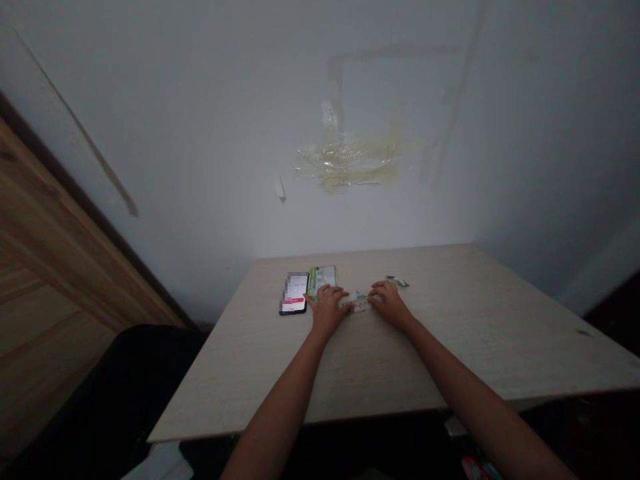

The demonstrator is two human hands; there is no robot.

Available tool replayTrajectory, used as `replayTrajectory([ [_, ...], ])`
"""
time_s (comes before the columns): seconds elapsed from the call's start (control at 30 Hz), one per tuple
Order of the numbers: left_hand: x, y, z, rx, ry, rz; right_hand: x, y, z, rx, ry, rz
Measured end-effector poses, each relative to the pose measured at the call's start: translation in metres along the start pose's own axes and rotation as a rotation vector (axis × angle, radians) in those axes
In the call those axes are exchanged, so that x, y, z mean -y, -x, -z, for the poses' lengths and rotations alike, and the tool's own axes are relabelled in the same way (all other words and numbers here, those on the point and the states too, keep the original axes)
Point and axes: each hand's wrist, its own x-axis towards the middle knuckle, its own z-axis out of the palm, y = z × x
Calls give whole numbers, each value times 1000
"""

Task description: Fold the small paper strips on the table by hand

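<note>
As the left hand (327, 311) and right hand (391, 306) meet opposite ends of the small printed piece (359, 303) on the table (370, 360), fingers bent, grip impossible to tell, it looks light, flimsy and creasable, best pinched gently at those ends.

No text clearly legible, perhaps through dimness

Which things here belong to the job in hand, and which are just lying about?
In use:
- small printed piece, between left hand and right hand

Seemingly lying about:
- phone
- green-and-white printed piece, by left hand; role unclear
- small scrap, beyond right hand
</note>
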Motion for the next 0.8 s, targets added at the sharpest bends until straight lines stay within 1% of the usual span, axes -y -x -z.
replayTrajectory([
  [0.2,-2,-1,3,-36,45,34,-1,-2,-1,-65,-33,24],
  [0.37,-6,-1,9,-97,88,16,5,-3,4,-97,-32,92],
  [0.47,-7,-1,10,-111,112,26,7,-4,8,-121,4,124],
  [0.57,-6,-1,11,-100,124,20,6,-4,11,-122,49,146],
  [0.67,-5,-1,9,-82,88,-1,1,-4,13,-94,71,178],
  [0.8,-3,0,5,-18,23,-31,-9,-3,11,-41,79,193],
])
